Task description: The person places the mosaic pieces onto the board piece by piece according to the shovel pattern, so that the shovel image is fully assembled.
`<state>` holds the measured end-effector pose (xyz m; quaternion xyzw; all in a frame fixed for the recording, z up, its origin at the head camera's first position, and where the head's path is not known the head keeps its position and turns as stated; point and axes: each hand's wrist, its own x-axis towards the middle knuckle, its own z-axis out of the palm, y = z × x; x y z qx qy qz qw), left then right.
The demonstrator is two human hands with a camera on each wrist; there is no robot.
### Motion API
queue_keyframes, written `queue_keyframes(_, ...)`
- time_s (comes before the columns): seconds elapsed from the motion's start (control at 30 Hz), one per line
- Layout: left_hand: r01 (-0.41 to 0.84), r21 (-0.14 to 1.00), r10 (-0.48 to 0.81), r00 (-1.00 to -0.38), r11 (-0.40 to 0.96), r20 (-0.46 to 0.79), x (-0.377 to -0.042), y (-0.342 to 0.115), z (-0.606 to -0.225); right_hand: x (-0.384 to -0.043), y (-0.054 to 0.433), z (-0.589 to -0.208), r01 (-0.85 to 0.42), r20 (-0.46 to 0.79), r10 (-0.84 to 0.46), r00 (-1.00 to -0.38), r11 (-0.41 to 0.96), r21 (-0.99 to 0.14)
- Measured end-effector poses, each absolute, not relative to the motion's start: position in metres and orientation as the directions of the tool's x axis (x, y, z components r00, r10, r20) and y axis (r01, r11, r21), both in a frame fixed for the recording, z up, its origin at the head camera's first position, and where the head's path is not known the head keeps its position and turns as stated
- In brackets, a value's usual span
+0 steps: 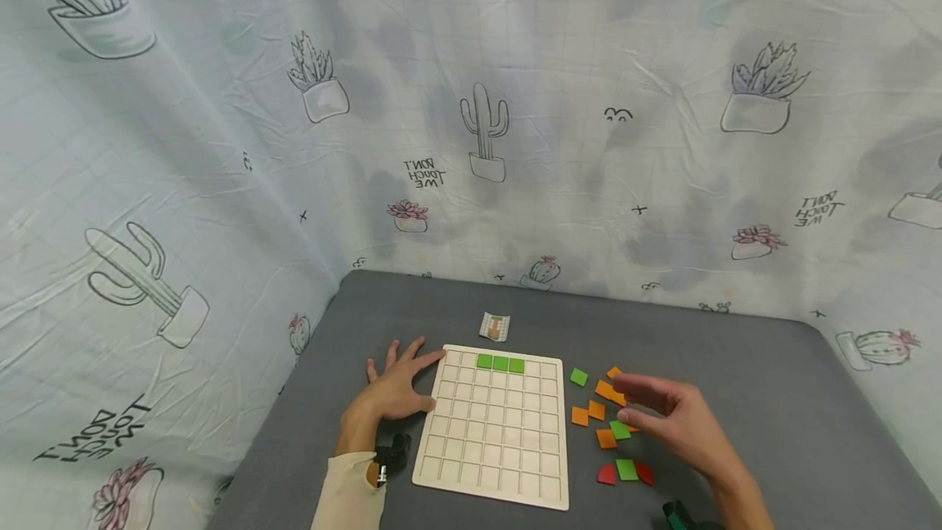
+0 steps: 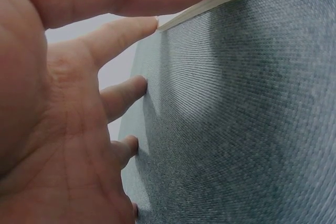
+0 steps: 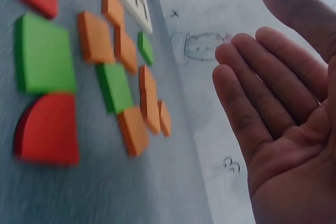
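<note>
Beneath and left of the empty right hand, thumb parted from fingers, lie orange tiles and green tiles, probably light, stiff, best pinched by opposite edges. Farther left, the spread left hand touches the grid board.

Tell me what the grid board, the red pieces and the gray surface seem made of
Grid board: probably matte wood, judging by its pale beige tone. Red pieces: painted wood or plastic, can't tell which; smooth, evenly colored. Gray surface: seemingly dull woven fabric, from its fine ribbed texture.
</note>
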<state>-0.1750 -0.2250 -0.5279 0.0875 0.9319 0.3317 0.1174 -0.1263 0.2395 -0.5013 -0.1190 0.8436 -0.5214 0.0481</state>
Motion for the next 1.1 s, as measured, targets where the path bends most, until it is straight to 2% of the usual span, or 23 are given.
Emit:
queue_keyframes(0.2, 0.083, 0.636, 0.234, -0.959, 0.767, -0.158, -0.175, -0.224, -0.527, -0.12, 0.255, -0.506, -0.21, 0.106, -0.243, -0.964, 0.455, -0.865)
queue_keyframes(0.47, 0.089, 0.633, 0.245, -0.956, 0.769, -0.162, -0.175, -0.225, -0.528, -0.12, 0.27, -0.513, -0.204, 0.085, -0.256, -0.963, 0.485, -0.85)
queue_keyframes(0.83, 0.091, 0.636, 0.244, -0.957, 0.766, -0.158, -0.175, -0.226, -0.529, -0.139, 0.286, -0.525, -0.331, 0.105, -0.401, -0.91, 0.549, -0.768)
queue_keyframes(1.1, 0.087, 0.643, 0.24, -0.958, 0.761, -0.154, -0.174, -0.225, -0.528, -0.148, 0.289, -0.531, -0.337, 0.062, -0.437, -0.897, 0.587, -0.736)
